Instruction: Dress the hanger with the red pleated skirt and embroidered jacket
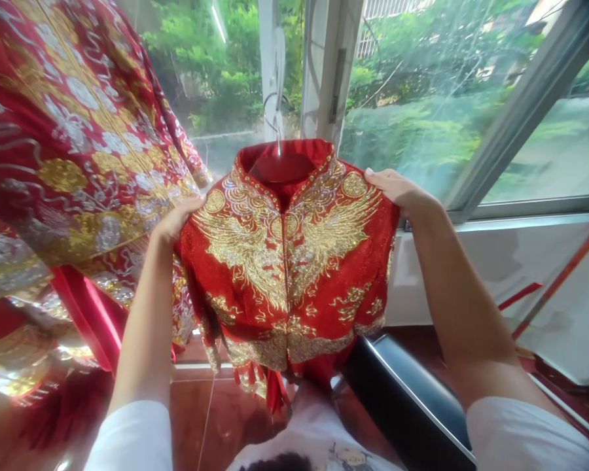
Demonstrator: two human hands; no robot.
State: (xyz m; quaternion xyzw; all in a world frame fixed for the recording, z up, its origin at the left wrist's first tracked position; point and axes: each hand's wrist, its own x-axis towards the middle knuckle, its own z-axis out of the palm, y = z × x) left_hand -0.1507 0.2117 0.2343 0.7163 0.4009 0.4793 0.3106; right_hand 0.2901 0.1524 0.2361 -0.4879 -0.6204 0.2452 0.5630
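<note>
A red jacket [245,275] with a stand-up collar and gold and silver embroidery hangs upright in front of me. Its hanger [282,168] shows inside the neck, and the metal hook reaches up to a white holder [277,72]. My left hand [180,217] grips the jacket's shoulder on the left, fingers mostly hidden behind the cloth. At the opposite shoulder, my right hand [395,186] is closed on the fabric with the thumb on top. Red cloth with gold trim and a tassel hangs below the hem.
A large red embroidered garment [78,150] hangs close on the left. Behind the jacket are sliding windows [422,111] with greenery outside. A black box-like object [407,392] stands low on the right, over a reddish tiled floor [189,412]. An orange-red pole [564,281] leans at far right.
</note>
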